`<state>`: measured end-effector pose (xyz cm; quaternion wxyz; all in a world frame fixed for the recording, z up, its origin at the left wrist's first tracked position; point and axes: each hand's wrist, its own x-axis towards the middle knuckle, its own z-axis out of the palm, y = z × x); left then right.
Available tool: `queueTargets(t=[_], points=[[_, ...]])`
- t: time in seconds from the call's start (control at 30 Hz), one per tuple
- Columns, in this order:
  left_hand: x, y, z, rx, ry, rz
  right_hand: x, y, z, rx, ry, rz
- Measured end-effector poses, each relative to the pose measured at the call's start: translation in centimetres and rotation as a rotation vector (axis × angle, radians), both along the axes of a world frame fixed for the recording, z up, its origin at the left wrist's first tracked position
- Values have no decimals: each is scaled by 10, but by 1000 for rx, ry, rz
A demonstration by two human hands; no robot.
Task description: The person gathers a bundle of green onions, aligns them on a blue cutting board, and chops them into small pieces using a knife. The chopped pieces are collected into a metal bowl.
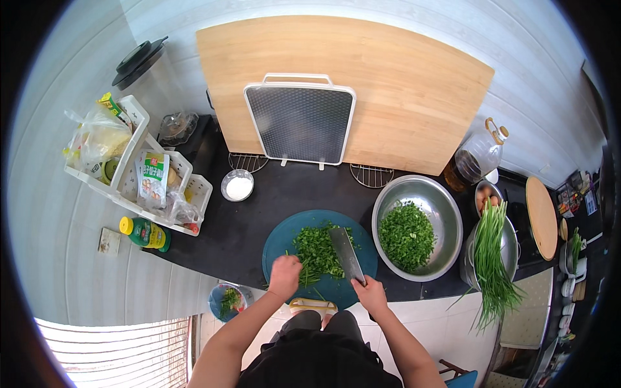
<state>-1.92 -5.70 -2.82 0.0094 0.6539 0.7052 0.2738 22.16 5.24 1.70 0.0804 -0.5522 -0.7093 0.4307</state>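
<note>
on the round teal board (284,242), finely chopped greens (317,252) lie heaped; my right hand (370,294) grips the cleaver (346,255), left hand (285,275) curled closed on stems.

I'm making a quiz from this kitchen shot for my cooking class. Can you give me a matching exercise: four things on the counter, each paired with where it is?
Things:
1. cleaver
2. steel bowl
3. small white bowl
4. long green stalks

Places:
a. draped over the pot at the right end of the counter
b. held in the right hand above the round cutting board
c. right of the cutting board, holding chopped greens
d. beside the white rack, behind the cutting board

Pairs: 1-b, 2-c, 3-d, 4-a
</note>
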Motion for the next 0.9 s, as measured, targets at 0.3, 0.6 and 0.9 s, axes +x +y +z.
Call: queueTargets(t=[0.3,0.6,0.9], points=[[52,1,-14,-308,187,-448,4,-4,-12,5,26,22],[21,-7,-4,-21,-54,118,-1,-4,-13,55,35,45],[4,-10,-8,-187,102,1,-18,-11,5,-12,-63,97]])
